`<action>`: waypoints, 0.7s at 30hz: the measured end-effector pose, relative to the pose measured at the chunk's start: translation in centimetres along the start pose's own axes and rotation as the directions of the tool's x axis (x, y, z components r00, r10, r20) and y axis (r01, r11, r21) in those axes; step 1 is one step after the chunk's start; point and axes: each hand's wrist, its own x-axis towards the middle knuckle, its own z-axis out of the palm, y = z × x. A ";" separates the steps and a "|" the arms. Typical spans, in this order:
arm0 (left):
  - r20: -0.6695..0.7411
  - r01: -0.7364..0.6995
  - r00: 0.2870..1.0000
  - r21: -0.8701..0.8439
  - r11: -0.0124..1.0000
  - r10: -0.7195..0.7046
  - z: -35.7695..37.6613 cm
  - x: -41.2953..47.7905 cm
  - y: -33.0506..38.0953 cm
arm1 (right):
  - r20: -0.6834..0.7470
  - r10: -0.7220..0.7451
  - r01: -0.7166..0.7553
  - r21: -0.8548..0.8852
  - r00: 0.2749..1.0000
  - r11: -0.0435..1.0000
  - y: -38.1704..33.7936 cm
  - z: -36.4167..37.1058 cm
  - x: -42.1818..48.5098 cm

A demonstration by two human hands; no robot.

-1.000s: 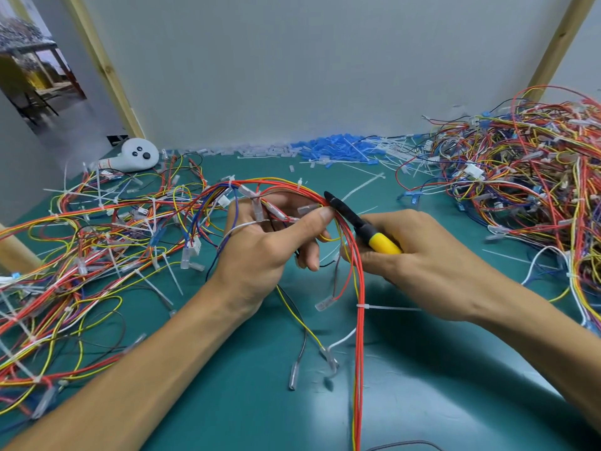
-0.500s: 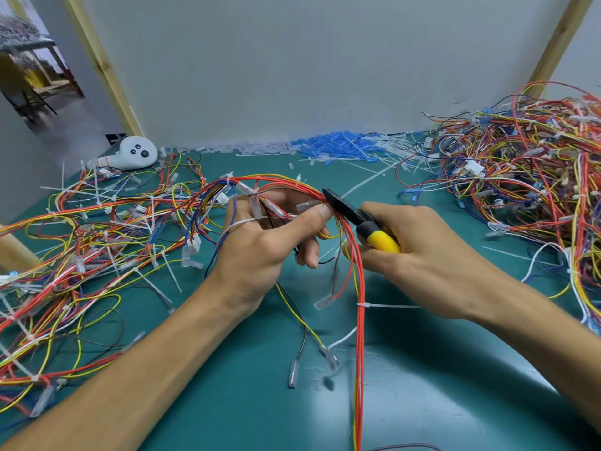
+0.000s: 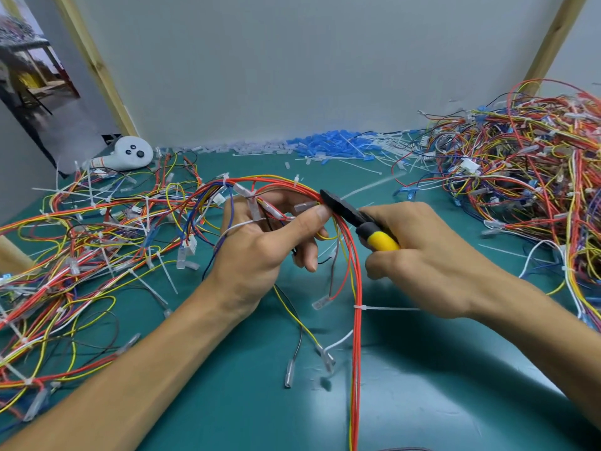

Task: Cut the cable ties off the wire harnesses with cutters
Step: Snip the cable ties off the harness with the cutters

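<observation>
One harness in hand: the wire harness (image 3: 357, 281), mostly red wires, arches over the left hand and hangs down to the green mat (image 3: 422, 402) between the two forearms.
Left hand: the left hand (image 3: 260, 249) holds the bundle from below, its fingers curled round the wires and the thumb pressed on top.
Right hand: the right hand (image 3: 422, 255) is wrapped round the yellow handles of the cutters (image 3: 341, 209).
Cutter nose: the black tip touches the red wires just beside the left thumb. I cannot tell whether the blades are apart, and the tie they aim at is not visible.
How to cut well: I think only the plastic strap should go between the blades, never a wire. The thumb should move back a little before squeezing.
Ties left: a white cable tie (image 3: 296, 181) stands on the arch, left of the tip. A second tie (image 3: 357, 307) binds the lower red wires, its long tail pointing toward the right wrist.
Around: a left heap (image 3: 81, 239) and a bigger right heap (image 3: 520, 177) of harnesses, blue cut pieces (image 3: 331, 146) along the wall, and a white device (image 3: 130, 154).
In the way: loose side wires hang under the left hand and may slip into the blades.
</observation>
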 end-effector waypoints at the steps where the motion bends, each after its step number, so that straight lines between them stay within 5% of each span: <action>1: 0.004 0.000 1.000 -0.012 1.000 0.000 0.0 0.0 0.0 | 0.026 0.022 -0.023 0.047 0.999 0.999 -0.1 0.0 0.0; 8: -0.027 0.018 0.999 -0.049 0.999 -0.019 0.0 0.2 0.1 | 0.242 0.010 -0.099 0.362 0.970 0.927 -0.4 -0.2 0.3; 12: -0.036 0.024 0.999 -0.072 0.997 -0.027 -0.1 0.2 0.2 | 0.497 0.150 -0.260 0.161 0.855 0.952 0.3 0.1 0.9; 16: -0.031 0.017 0.999 -0.072 0.997 -0.019 -0.1 0.2 0.2 | 0.353 0.011 -0.166 0.412 0.936 0.896 -0.2 -0.7 0.4; 21: -0.021 0.032 0.999 -0.077 0.996 -0.033 0.0 0.2 0.1 | 0.226 0.015 -0.099 0.364 0.974 0.926 -0.3 -0.3 0.2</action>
